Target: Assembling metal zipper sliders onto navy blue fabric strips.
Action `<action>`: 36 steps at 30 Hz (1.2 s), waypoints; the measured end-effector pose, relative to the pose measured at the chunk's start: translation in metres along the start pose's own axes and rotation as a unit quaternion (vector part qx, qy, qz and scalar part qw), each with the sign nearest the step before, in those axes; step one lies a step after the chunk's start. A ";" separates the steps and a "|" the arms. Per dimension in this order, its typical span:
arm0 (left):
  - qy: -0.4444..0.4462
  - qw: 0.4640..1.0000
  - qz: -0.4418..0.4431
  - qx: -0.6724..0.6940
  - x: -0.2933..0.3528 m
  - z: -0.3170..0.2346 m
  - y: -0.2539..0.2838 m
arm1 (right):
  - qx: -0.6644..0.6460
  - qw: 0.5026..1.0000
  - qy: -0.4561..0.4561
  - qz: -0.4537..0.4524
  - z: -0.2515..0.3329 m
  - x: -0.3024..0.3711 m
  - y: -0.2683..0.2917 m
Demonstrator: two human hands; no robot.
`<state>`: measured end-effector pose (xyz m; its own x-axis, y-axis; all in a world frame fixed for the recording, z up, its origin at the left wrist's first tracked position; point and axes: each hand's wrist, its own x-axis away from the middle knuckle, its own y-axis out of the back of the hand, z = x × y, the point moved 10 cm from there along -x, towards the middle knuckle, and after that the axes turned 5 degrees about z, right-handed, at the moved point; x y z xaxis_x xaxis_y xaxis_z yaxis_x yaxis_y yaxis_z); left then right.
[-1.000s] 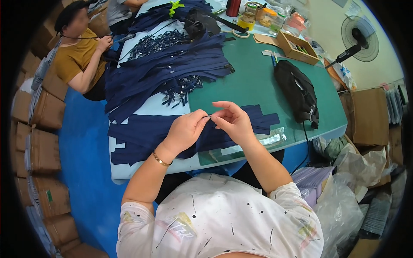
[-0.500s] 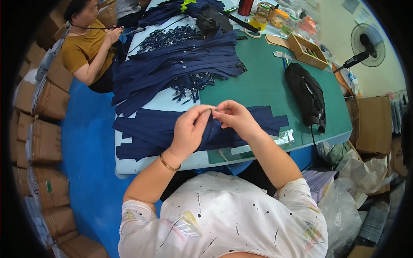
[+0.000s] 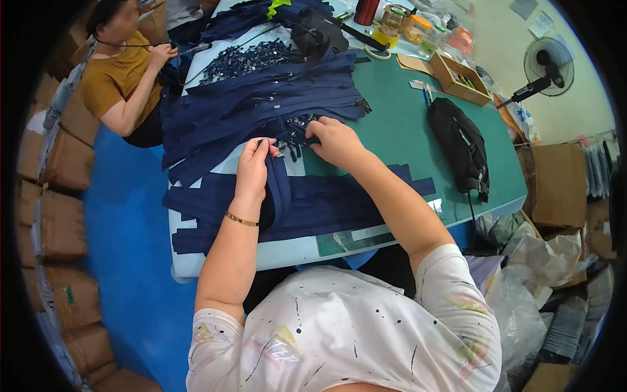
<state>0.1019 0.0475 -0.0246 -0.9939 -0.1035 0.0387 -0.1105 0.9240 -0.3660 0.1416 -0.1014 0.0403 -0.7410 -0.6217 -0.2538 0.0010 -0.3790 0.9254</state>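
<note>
My left hand [image 3: 253,166] is closed, pinching the end of a navy zipper tape [image 3: 279,189]. The tape hangs down from the fingers in a loop over a flat layer of navy zipper tapes [image 3: 346,202] at the table's near edge. My right hand [image 3: 337,142] is at a small pile of dark zipper sliders [image 3: 294,149], its fingers curled in among them. What sits between those fingertips is too small to make out. Beyond the pile lies a thick bundle of navy zipper tapes [image 3: 228,117], with a larger heap of sliders [image 3: 248,62] behind it.
A green cutting mat [image 3: 392,130] covers the table's right part. A black pouch [image 3: 460,147] and a wooden box [image 3: 460,78] sit there, near a fan [image 3: 547,68]. A person in a mustard top [image 3: 114,85] works at the far left. Cartons [image 3: 65,228] line the left.
My hands, together over the near tapes before, are now apart. The left has moved left with the tape end; the right has reached forward to the slider pile.
</note>
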 end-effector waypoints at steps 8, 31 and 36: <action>0.000 0.998 0.059 0.007 0.002 -0.005 -0.022 | -0.099 0.988 -0.117 0.006 -0.037 0.022 0.009; 0.050 0.988 0.144 0.030 0.008 0.006 -0.039 | -0.703 0.656 -0.251 0.111 -0.018 0.021 -0.043; 0.037 0.988 0.147 0.020 0.008 0.005 -0.044 | -0.789 0.580 -0.172 0.109 -0.012 0.016 -0.047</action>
<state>0.0985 0.0047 -0.0128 -0.9805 0.1963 -0.0081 0.1824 0.8946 -0.4080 0.1374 -0.1016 -0.0108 -0.6970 -0.7028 0.1424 0.5323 -0.6402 -0.5538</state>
